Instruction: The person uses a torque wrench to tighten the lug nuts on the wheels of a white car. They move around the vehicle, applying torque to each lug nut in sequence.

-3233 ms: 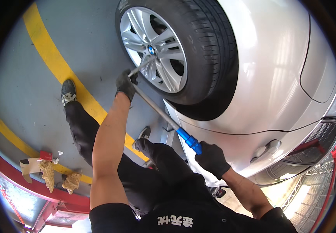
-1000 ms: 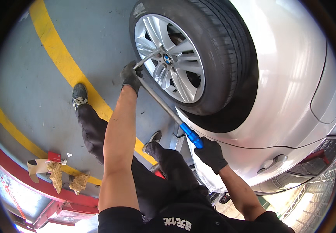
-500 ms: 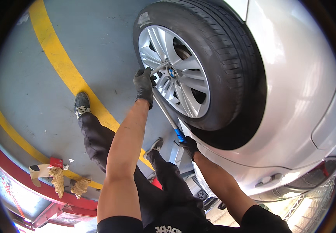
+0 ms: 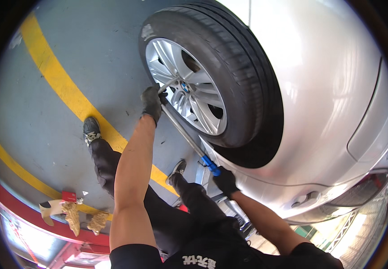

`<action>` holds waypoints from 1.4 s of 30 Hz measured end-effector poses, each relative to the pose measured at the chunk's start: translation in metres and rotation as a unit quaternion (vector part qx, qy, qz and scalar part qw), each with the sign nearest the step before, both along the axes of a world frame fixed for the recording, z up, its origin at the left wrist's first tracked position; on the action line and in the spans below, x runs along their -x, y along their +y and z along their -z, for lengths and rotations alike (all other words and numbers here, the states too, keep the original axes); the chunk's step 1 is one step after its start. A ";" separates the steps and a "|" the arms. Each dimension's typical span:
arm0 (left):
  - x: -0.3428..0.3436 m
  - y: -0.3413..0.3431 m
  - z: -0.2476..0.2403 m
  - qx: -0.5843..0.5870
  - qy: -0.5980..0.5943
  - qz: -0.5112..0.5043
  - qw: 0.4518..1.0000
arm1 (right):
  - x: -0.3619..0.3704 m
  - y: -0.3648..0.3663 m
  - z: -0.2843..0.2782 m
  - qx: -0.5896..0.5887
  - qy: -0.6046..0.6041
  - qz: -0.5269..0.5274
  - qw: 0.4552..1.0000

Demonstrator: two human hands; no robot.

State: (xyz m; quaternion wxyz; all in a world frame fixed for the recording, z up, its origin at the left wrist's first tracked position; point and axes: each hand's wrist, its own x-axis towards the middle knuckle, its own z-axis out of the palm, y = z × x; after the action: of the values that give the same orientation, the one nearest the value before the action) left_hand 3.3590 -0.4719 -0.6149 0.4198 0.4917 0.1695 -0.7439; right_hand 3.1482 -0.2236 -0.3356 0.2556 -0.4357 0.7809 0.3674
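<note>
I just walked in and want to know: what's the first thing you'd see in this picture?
The big black tyre with its silver wheel fills the top middle, on a shiny silver car. A long wrench with a blue handle runs from the wheel down to the right hand, while the gloved left hand steadies its head at the wheel. A bright yellow stripe crosses the grey floor on the left.

Long steel wrench point(image 4: 182, 130), blue grip, slanting from silver alloy wheel point(image 4: 186, 87) hub downward.

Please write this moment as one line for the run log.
left hand: grip on wrench head at alloy wheel | right hand: grip on blue handle of long wrench | silver car
</note>
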 end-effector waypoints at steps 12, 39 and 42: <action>-0.013 0.010 0.004 -0.006 -0.102 -0.005 0.995 | -0.003 0.037 0.099 0.115 -0.017 -0.049 0.992; 0.021 0.029 0.022 0.185 -0.430 0.349 0.812 | -0.139 -0.078 -0.064 -0.076 -0.214 0.081 0.971; 0.056 -0.001 0.049 0.175 -0.378 0.283 0.864 | -0.113 -0.035 -0.023 -0.176 -0.191 0.072 0.963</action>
State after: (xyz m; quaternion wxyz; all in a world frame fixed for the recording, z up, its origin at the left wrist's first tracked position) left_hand 3.3033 -0.4732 -0.6639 0.3026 0.6804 -0.2809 -0.6055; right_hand 3.2613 -0.2588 -0.3130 0.4987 -0.3889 0.6693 0.3900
